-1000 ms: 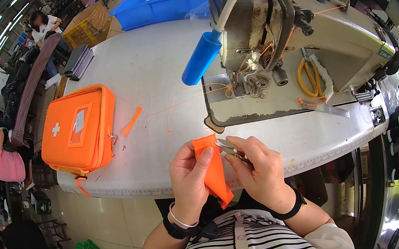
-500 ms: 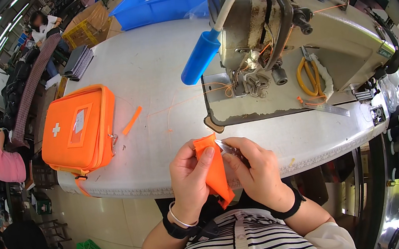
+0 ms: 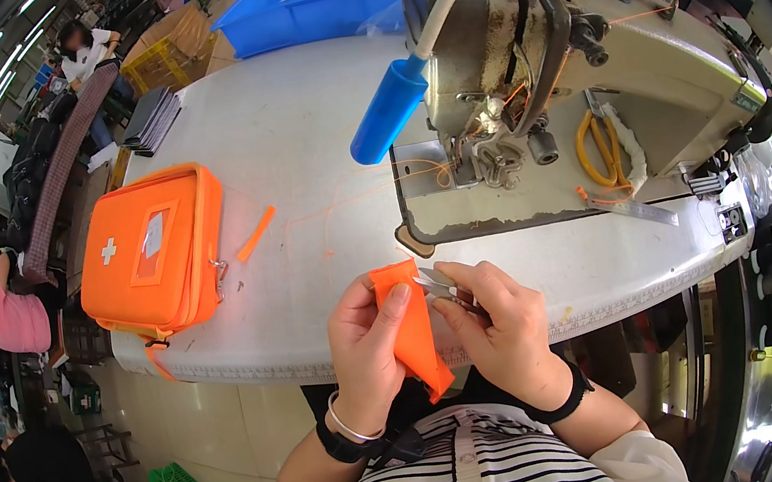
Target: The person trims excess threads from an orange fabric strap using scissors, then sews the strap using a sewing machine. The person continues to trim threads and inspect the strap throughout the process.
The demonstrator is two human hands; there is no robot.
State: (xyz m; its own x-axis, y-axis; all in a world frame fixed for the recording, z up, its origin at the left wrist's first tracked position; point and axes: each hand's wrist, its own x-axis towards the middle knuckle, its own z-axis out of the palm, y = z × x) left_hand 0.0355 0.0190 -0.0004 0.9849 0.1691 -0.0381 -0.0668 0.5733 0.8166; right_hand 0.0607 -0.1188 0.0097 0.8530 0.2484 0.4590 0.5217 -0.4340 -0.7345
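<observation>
Left hand [image 3: 363, 343] pinches cloth [image 3: 416, 339] | long axis near-to-far, near end slanting right | right hand [image 3: 507, 327] grips snips [image 3: 438, 277], tips forward-left

Bright orange is shown by the fabric piece [image 3: 410, 330] and the bag [image 3: 124, 290], which is marked with 1 white cross [image 3: 108, 250]. The shirt [image 3: 524, 476] is striped black and white; the desk [image 3: 294, 136] is coloured silver-grey, the tray [image 3: 309, 25] blue.

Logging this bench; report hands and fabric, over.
Left hand gripping orange fabric. Right hand holding metal snips at its edge. Sewing machine stands beyond, apart from both.
</observation>
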